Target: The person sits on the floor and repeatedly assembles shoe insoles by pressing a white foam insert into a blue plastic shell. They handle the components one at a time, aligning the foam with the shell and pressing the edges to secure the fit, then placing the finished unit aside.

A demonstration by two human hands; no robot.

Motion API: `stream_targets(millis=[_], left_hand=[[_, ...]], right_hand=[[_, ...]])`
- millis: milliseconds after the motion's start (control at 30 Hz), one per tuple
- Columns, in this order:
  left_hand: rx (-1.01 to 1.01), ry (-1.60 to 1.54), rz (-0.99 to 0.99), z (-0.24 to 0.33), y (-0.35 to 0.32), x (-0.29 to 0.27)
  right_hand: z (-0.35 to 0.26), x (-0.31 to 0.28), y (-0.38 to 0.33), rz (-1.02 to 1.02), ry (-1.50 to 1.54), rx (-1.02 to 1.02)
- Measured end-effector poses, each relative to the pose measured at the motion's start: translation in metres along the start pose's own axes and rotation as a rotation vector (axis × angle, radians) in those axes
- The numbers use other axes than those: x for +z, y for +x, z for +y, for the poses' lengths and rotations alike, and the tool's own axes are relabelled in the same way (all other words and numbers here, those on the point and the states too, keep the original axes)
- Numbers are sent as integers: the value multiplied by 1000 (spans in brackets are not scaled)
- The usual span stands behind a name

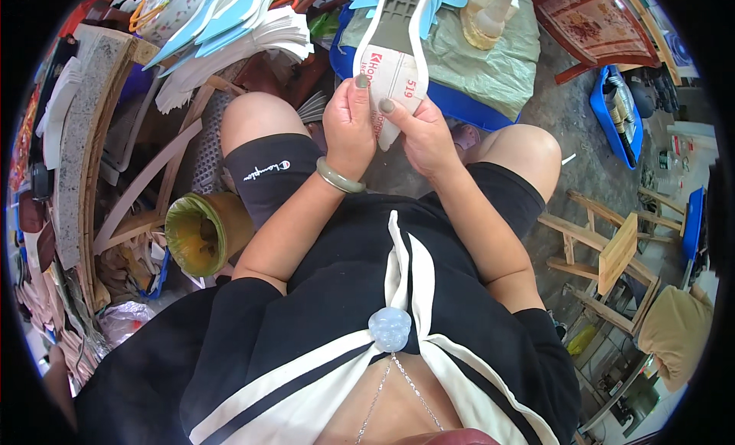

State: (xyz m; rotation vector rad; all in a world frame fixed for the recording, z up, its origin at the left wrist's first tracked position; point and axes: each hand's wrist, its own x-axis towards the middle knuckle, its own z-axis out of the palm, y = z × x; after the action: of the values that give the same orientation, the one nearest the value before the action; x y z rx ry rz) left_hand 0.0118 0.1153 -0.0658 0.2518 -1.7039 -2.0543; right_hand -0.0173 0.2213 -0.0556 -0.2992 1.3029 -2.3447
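Both hands clamped on a white, grey-treaded shoe sole (396, 70) above the knees: left hand (348, 131) and right hand (423, 135) pinching its near end, thumbs on top; long axis running far, away from fingers.

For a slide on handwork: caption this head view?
Seated person's left hand and right hand hold a white shoe insole above the knees.
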Motion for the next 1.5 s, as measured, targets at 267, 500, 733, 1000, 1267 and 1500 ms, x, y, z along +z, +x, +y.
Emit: stream_targets(millis=[267,500,733,1000,1267,1500], left_hand=[[32,118,21,-25,11,-1],[-108,181,-107,-30,15,-19],[-231,-141,-279,-8,17,-8],[455,1266,-139,61,105,-62],[412,2147,-258,98,185,-134],[691,1436,-53,77,91,-126]], right_hand=[[15,-35,28,121,162,92],[43,-40,37,115,-35,-93],[28,-41,40,-47,113,137],[26,-50,52,-47,-83,87],[35,-65,55,19,-68,174],[49,-71,57,56,-191,276]])
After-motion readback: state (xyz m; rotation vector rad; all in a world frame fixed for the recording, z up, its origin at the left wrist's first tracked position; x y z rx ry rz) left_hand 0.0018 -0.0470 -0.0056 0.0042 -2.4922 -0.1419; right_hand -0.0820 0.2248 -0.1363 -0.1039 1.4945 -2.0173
